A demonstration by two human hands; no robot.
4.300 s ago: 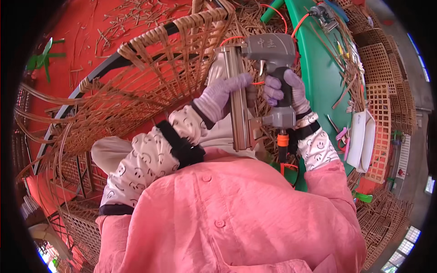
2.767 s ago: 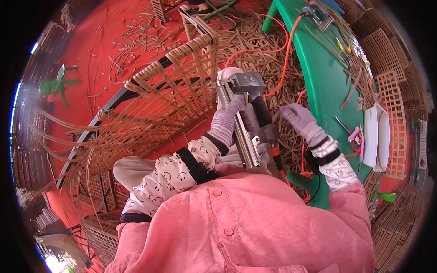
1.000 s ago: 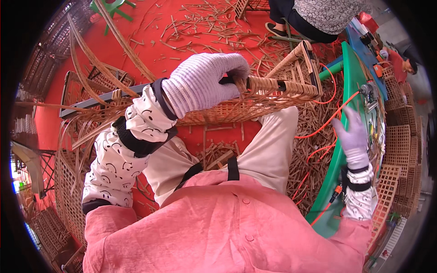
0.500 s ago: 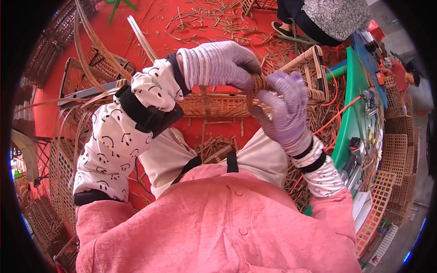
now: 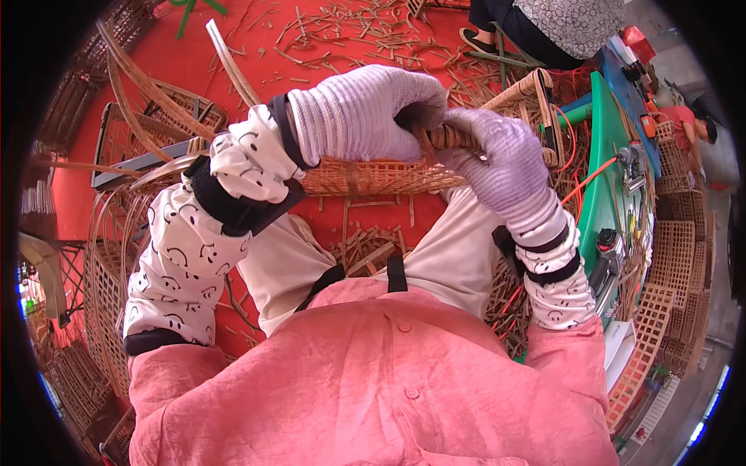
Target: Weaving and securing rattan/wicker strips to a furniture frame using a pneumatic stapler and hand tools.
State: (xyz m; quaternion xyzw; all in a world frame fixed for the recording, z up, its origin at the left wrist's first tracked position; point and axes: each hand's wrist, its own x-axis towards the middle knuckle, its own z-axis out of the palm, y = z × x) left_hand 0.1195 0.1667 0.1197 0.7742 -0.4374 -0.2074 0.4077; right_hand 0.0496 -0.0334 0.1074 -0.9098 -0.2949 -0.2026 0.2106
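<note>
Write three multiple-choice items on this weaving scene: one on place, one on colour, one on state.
1. Where is the green table?
A. at the person's right
B. at the person's left
C. behind the basket

2. What colour is the floor?
A. blue
B. red
C. grey

3. How do the hands meet the woven basket?
A. both grip its rim
B. only one touches it
C. neither touches it

A: it runs along the right edge.
B: red shows under the scattered strips.
A: left hand and right hand close on the wrapped rim.

Bright, even daylight with soft shadows; sharp centre, strong fisheye bending and black vignette at the rim.
</note>
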